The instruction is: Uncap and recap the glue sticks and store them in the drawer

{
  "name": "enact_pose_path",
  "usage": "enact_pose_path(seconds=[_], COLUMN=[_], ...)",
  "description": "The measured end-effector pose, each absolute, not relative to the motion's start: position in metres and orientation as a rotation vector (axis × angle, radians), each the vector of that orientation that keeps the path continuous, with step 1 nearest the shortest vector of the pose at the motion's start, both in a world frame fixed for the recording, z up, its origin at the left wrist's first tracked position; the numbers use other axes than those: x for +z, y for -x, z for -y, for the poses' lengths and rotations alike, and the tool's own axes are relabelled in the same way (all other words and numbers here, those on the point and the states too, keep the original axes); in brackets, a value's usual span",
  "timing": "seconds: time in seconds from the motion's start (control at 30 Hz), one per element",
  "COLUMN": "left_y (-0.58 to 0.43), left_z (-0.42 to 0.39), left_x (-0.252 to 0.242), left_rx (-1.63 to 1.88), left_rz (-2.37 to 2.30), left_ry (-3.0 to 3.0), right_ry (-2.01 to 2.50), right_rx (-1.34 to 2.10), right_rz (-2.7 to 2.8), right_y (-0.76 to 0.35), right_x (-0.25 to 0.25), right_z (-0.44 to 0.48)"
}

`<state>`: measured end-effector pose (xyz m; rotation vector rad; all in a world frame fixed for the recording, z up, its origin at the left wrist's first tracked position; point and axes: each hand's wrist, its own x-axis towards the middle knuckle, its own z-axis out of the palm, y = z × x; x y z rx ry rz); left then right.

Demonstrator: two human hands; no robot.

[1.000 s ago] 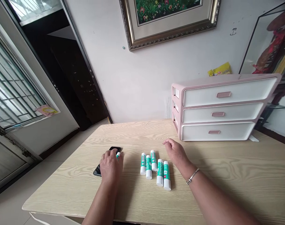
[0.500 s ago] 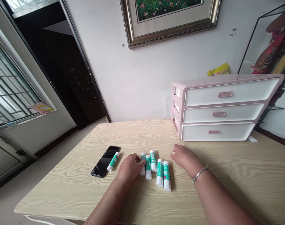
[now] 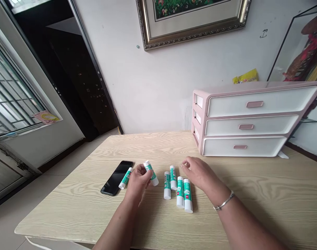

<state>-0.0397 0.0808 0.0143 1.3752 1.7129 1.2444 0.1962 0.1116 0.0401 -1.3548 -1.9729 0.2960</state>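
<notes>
My left hand (image 3: 139,178) pinches a green-and-white glue stick (image 3: 151,173) between thumb and fingers, tilted above the table. A smaller glue stick (image 3: 125,178) lies just left of that hand, partly over the edge of a black phone (image 3: 116,177). To the right lie several more: two slim glue sticks (image 3: 167,185) and two thicker glue sticks (image 3: 188,196), side by side with labels up. Beside the far end of this group is my right hand (image 3: 196,171), its fingers loosely bent, thumb apart, nothing seen in it.
The wood-grain table (image 3: 70,208) reaches back to a white wall. At its back right stands a pink and white drawer unit (image 3: 245,127), with a yellow packet (image 3: 245,76) behind its top. A framed picture (image 3: 195,38) hangs above. A dark doorway opens at the left.
My left hand has lifted one glue stick away from the group, moving it left and up. My right hand has shifted slightly left, closer to the remaining sticks, and its fingers have loosened.
</notes>
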Motion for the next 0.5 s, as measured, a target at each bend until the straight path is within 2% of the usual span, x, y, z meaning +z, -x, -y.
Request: enact_pose_path(seconds=[0.17, 0.3, 0.4, 0.5], left_y=[0.035, 0.024, 0.013, 0.004], left_z=[-0.073, -0.068, -0.064, -0.06], left_x=[0.017, 0.014, 0.011, 0.014], left_rx=[1.467, 1.465, 1.395, 1.306], left_rz=[-1.183, -0.939, -0.955, -1.094], left_ry=[-1.113, -0.987, -1.075, -1.314], right_ry=[1.016, 0.92, 0.917, 1.01], right_rx=[0.799, 1.045, 1.037, 0.865], right_rz=[1.886, 1.785, 1.741, 1.717], right_y=[-0.169, -0.158, -0.155, -0.157], right_x=[0.038, 0.021, 0.013, 0.011], right_z=[-0.093, -0.092, -0.096, -0.1])
